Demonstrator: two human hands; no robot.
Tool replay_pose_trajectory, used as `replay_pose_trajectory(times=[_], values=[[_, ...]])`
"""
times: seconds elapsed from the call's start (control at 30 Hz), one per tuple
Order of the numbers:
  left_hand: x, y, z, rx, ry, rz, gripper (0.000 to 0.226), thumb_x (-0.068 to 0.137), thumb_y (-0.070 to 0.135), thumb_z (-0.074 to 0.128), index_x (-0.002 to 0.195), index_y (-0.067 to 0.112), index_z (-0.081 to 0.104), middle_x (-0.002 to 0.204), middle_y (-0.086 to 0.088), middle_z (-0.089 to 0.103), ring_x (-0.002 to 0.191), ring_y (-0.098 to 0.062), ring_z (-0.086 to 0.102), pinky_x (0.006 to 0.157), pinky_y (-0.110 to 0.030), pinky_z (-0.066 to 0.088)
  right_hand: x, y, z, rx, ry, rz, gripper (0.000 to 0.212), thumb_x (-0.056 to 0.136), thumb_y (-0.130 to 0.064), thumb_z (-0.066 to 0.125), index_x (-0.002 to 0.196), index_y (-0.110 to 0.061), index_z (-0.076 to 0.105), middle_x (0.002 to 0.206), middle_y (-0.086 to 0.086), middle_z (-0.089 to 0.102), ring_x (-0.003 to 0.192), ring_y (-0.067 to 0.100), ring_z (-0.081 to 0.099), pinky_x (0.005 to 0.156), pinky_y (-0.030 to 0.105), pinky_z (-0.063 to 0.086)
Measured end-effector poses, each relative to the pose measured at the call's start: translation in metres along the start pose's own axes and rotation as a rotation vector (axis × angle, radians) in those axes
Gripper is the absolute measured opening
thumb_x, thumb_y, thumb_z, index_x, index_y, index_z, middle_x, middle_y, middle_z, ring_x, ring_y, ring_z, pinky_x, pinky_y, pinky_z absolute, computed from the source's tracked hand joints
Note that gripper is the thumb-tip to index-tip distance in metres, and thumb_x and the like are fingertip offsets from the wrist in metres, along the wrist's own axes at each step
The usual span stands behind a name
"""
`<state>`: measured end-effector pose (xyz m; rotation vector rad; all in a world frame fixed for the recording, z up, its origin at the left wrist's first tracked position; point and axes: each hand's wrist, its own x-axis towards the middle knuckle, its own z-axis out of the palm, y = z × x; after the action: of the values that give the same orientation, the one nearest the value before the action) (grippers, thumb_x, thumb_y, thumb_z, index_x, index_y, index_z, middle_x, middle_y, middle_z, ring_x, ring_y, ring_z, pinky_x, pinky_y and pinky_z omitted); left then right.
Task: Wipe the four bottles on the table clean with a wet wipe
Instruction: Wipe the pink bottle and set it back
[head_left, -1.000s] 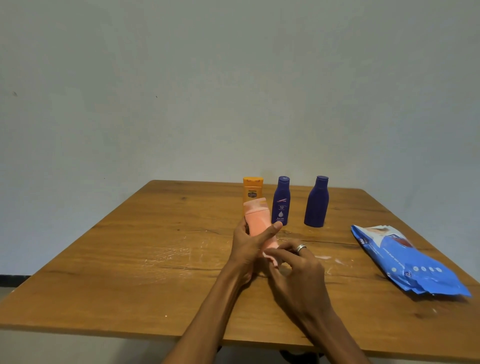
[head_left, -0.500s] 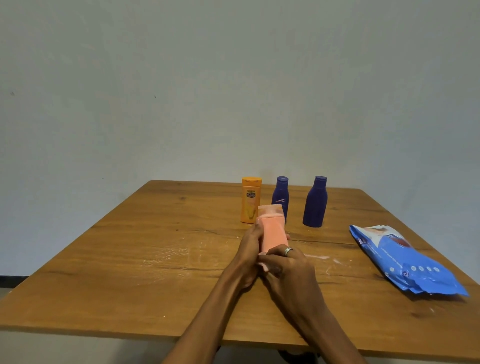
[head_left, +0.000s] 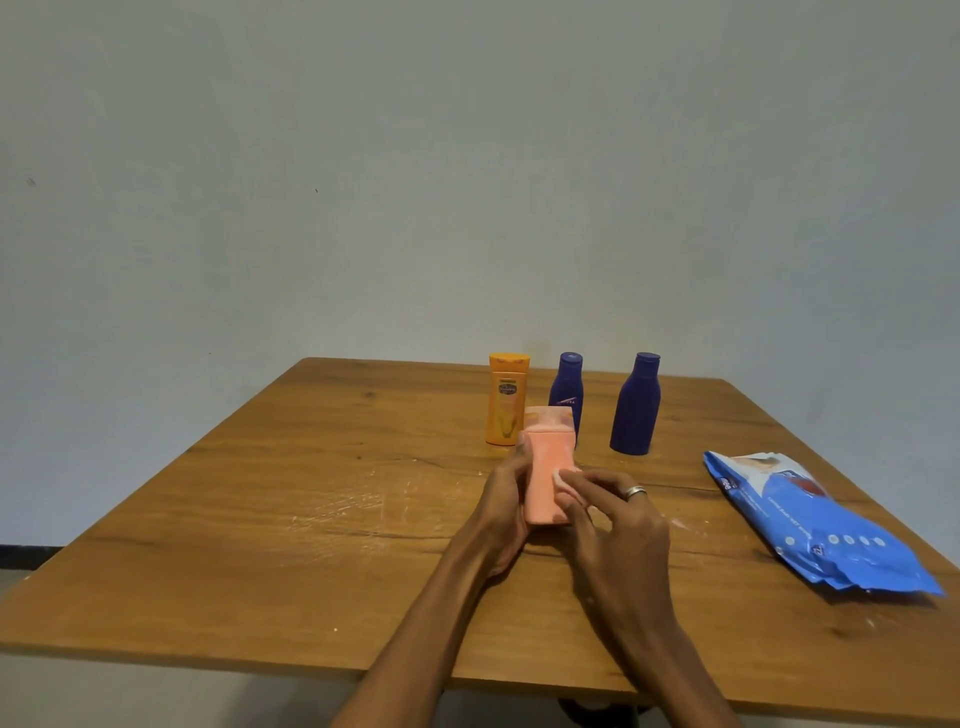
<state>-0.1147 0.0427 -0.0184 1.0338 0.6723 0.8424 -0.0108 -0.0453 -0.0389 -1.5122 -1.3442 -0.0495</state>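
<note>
Head view: left hand (head_left: 501, 512) grips matte pink bottle (head_left: 548, 475); right hand (head_left: 618, 525) fingers pinch white wipe (head_left: 563, 479) against it.

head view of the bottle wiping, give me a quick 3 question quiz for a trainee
1. True or false: the left hand holds the pink bottle.
2. How many bottles stand untouched at the back of the table?
3. Multiple choice: the blue wipes pack lies A) left of the hands, B) right of the hands, C) behind the bottles.

Key:
1. True; the right hand presses a wipe against it.
2. Three: the orange bottle, the middle purple bottle and the right purple bottle.
3. B.
</note>
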Motion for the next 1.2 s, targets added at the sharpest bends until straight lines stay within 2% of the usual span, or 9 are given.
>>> replay_pose_trajectory(times=[0.13, 0.23, 0.33, 0.47, 0.6, 0.73, 0.9, 0.97, 1.2], values=[[0.002, 0.000, -0.002, -0.037, 0.014, -0.002, 0.038, 0.106, 0.047, 0.030, 0.113, 0.022, 0.058, 0.114, -0.016, 0.066, 0.102, -0.031, 0.065, 0.095, -0.052, 0.052, -0.008, 0.002, -0.004, -0.004, -0.151, -0.045, 0.037, 0.098, -0.022, 0.056, 0.133, -0.032, 0.059, 0.138, -0.008, 0.046, 0.126, 0.004, 0.047, 0.095, 0.028, 0.055], [0.003, -0.003, -0.002, -0.017, 0.016, 0.002, 0.041, 0.105, 0.048, 0.030, 0.119, 0.021, 0.058, 0.116, -0.017, 0.066, 0.104, -0.032, 0.066, 0.098, -0.054, 0.051, -0.006, 0.007, -0.011, -0.030, -0.182, -0.080, 0.052, 0.087, -0.007, 0.071, 0.125, -0.040, 0.058, 0.134, -0.009, 0.048, 0.121, 0.001, 0.046, 0.091, 0.013, 0.051], [0.004, -0.006, 0.000, 0.006, 0.014, -0.004, 0.047, 0.104, 0.052, 0.030, 0.128, 0.021, 0.055, 0.124, -0.019, 0.065, 0.114, -0.036, 0.064, 0.100, -0.058, 0.051, 0.004, 0.008, -0.012, 0.033, -0.135, -0.066, 0.051, 0.079, -0.005, 0.078, 0.118, -0.036, 0.063, 0.124, -0.007, 0.057, 0.112, 0.002, 0.055, 0.080, 0.001, 0.045], [0.006, -0.010, 0.002, 0.051, -0.013, 0.029, 0.051, 0.101, 0.058, 0.033, 0.137, 0.026, 0.048, 0.123, -0.018, 0.066, 0.108, -0.033, 0.067, 0.092, -0.055, 0.056, 0.031, 0.006, -0.009, 0.078, 0.031, -0.100, 0.035, 0.089, -0.022, 0.071, 0.123, -0.028, 0.065, 0.115, -0.006, 0.066, 0.104, 0.005, 0.062, 0.070, 0.012, 0.054], [0.008, -0.010, 0.003, 0.047, -0.026, 0.063, 0.059, 0.091, 0.061, 0.040, 0.138, 0.024, 0.045, 0.114, -0.014, 0.069, 0.098, -0.028, 0.070, 0.089, -0.053, 0.056, 0.059, 0.001, -0.008, 0.091, 0.114, -0.148, 0.031, 0.085, -0.017, 0.074, 0.116, -0.018, 0.069, 0.107, 0.002, 0.070, 0.097, 0.012, 0.066, 0.076, 0.021, 0.056], [0.008, -0.010, 0.001, 0.024, -0.029, 0.051, 0.050, 0.100, 0.054, 0.035, 0.144, 0.029, 0.040, 0.127, -0.017, 0.063, 0.112, -0.033, 0.066, 0.095, -0.058, 0.054, 0.046, 0.003, -0.003, 0.052, 0.063, -0.084, 0.031, 0.088, -0.028, 0.069, 0.118, -0.022, 0.068, 0.112, -0.001, 0.065, 0.100, 0.012, 0.063, 0.069, 0.014, 0.051], [0.005, -0.007, 0.000, 0.022, -0.028, 0.018, 0.051, 0.105, 0.053, 0.027, 0.143, 0.025, 0.045, 0.127, -0.016, 0.064, 0.113, -0.035, 0.065, 0.091, -0.054, 0.056, 0.010, 0.006, -0.007, -0.037, -0.078, -0.095, 0.033, 0.089, -0.018, 0.070, 0.119, -0.033, 0.066, 0.117, -0.004, 0.058, 0.107, 0.009, 0.060, 0.070, 0.019, 0.058], [0.004, -0.008, 0.002, 0.063, -0.034, 0.019, 0.052, 0.104, 0.055, 0.027, 0.143, 0.025, 0.044, 0.128, -0.015, 0.064, 0.113, -0.034, 0.065, 0.092, -0.054, 0.057, 0.009, 0.007, -0.012, -0.077, -0.102, -0.135, 0.034, 0.088, -0.018, 0.071, 0.119, -0.032, 0.066, 0.117, -0.003, 0.059, 0.106, 0.010, 0.061, 0.068, 0.013, 0.056], [0.000, -0.008, 0.007, 0.119, -0.063, 0.079, 0.048, 0.104, 0.053, 0.027, 0.147, 0.033, 0.035, 0.131, -0.017, 0.059, 0.117, -0.035, 0.062, 0.091, -0.051, 0.057, 0.053, 0.006, -0.010, -0.021, 0.008, -0.163, 0.033, 0.086, -0.024, 0.076, 0.118, -0.021, 0.068, 0.110, 0.004, 0.065, 0.098, 0.014, 0.064, 0.075, 0.013, 0.047]])
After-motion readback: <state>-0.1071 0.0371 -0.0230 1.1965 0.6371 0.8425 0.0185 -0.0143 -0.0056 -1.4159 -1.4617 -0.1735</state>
